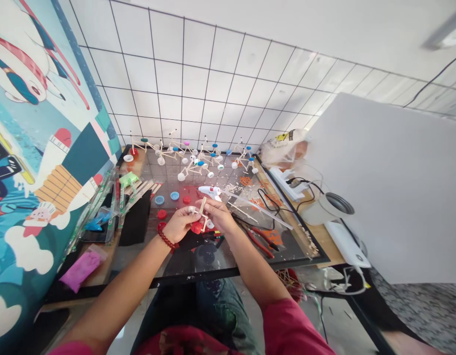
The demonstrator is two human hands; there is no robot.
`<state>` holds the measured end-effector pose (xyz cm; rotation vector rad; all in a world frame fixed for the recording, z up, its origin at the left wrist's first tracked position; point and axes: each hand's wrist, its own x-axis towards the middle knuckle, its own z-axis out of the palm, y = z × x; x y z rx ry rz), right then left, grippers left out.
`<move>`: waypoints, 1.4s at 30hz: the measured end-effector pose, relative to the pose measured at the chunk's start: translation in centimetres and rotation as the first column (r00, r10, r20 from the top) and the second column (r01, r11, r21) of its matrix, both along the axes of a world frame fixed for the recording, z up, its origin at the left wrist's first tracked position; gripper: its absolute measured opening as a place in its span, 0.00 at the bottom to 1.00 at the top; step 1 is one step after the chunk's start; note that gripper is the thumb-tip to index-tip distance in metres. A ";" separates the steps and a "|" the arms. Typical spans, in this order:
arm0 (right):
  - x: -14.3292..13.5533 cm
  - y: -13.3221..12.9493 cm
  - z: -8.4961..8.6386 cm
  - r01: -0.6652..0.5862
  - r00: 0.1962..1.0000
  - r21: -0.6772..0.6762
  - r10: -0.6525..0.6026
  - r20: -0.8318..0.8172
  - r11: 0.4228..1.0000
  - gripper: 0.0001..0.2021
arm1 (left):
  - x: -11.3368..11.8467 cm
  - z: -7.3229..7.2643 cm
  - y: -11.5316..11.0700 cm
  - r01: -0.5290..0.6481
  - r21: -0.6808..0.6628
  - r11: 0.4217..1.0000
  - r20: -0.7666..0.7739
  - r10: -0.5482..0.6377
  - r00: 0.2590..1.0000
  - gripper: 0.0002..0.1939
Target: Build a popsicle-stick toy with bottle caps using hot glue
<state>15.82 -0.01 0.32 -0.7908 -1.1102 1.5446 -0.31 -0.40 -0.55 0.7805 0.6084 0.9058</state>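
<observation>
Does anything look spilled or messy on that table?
Yes. Lots of tiny pale scraps lie strewn near the white glue gun, with orange bits close by. They look odd because they're loose and scattered, not gathered in a container.

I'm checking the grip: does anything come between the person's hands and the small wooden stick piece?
Nothing visible does: the left hand and the right hand, both bare, hold the wooden stick piece directly.

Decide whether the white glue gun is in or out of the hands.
Out: the glue gun rests on the table beyond them; the left hand and right hand hold the wooden-stick piece.
</observation>
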 end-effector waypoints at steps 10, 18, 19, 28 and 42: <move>-0.2 0.7 -0.5 0.278 0.960 0.110 -0.280 0.001 0.954 0.15 | 0.0 0.3 0.0 -0.065 -0.024 0.998 0.055 0.066 0.996 0.26; 0.0 0.8 -0.4 0.302 0.952 0.061 -0.304 0.027 0.951 0.17 | 0.2 0.0 0.0 -0.182 -0.031 0.983 -0.123 0.177 0.976 0.21; 0.0 0.8 -0.4 0.299 0.953 0.059 -0.301 0.027 0.953 0.18 | 0.3 0.0 0.0 -0.176 -0.027 0.984 -0.130 0.171 0.977 0.22; -0.1 0.6 -0.4 0.298 0.952 0.103 -0.304 0.045 0.949 0.15 | 0.3 0.2 0.0 -0.189 0.151 0.970 -0.172 0.215 0.962 0.28; -0.7 0.0 -0.7 0.314 0.934 0.150 -0.334 0.126 0.937 0.13 | 0.3 -0.9 -0.3 -0.043 0.831 0.555 -0.449 0.713 0.539 0.29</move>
